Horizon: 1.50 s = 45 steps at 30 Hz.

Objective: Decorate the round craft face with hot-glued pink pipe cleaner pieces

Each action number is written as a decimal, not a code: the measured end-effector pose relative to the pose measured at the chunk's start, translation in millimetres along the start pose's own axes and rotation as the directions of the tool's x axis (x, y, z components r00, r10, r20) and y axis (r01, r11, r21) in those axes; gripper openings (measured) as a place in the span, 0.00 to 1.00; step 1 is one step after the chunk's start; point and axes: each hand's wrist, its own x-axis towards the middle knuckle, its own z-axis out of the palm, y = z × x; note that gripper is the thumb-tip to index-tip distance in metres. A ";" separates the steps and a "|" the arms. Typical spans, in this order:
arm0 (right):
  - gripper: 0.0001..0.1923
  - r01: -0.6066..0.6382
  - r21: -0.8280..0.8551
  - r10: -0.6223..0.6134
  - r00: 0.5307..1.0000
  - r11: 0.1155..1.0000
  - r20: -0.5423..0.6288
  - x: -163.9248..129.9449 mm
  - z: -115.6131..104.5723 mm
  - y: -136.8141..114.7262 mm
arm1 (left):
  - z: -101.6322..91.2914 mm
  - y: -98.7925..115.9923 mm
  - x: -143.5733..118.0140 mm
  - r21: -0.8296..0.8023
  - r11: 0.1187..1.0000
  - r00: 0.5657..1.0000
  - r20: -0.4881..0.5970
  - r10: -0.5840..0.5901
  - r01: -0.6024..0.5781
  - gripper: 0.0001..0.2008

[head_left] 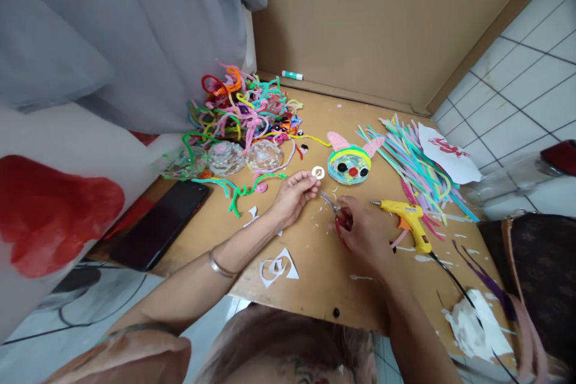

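The left hand [292,195] pinched a small white paper ring [318,173] up off the table for trimming; at its 4 o'clock, the right hand [362,234] gripped small red-handled scissors [335,209], blades aimed toward it.

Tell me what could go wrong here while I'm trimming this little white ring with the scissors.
The left hand pinches the small white ring at its fingertips, close to the scissors in the right hand; a slip could nick a finger or cut through the ring. The yellow glue gun lies right beside the right hand, so its nozzle might be brushed; whether it is hot cannot be told.
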 end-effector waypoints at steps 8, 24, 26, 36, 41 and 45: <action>0.17 0.111 -0.149 -0.075 0.971 0.983 0.226 -1.5 -1.6 -5.8 | -1.2 0.5 0.2 0.133 0.990 0.999 0.002 0.045 -0.045 0.11; 0.15 0.030 0.461 0.124 0.946 0.887 -0.299 1.6 -6.6 -3.1 | 1.6 -5.2 -14.3 0.503 0.847 0.955 0.297 0.019 -0.173 0.10; 0.14 -0.019 0.587 0.158 0.970 0.809 -0.187 3.6 -5.3 -2.8 | 2.4 -6.2 -17.1 0.544 0.819 0.940 0.340 -0.014 -0.184 0.10; 0.12 -0.089 0.782 0.437 0.865 0.617 -0.246 10.1 5.7 -9.2 | 4.2 -10.9 -18.6 0.612 0.673 0.909 0.248 0.334 -0.414 0.08; 0.11 -0.053 0.764 0.404 0.871 0.643 -0.280 11.1 12.2 -14.7 | 5.1 -14.4 -21.4 0.693 0.439 0.802 0.361 0.476 -0.572 0.07; 0.12 -0.081 0.863 0.444 0.879 0.499 -0.175 12.7 16.6 -18.6 | 3.8 -16.8 -18.8 0.722 0.410 0.811 0.370 0.453 -0.558 0.08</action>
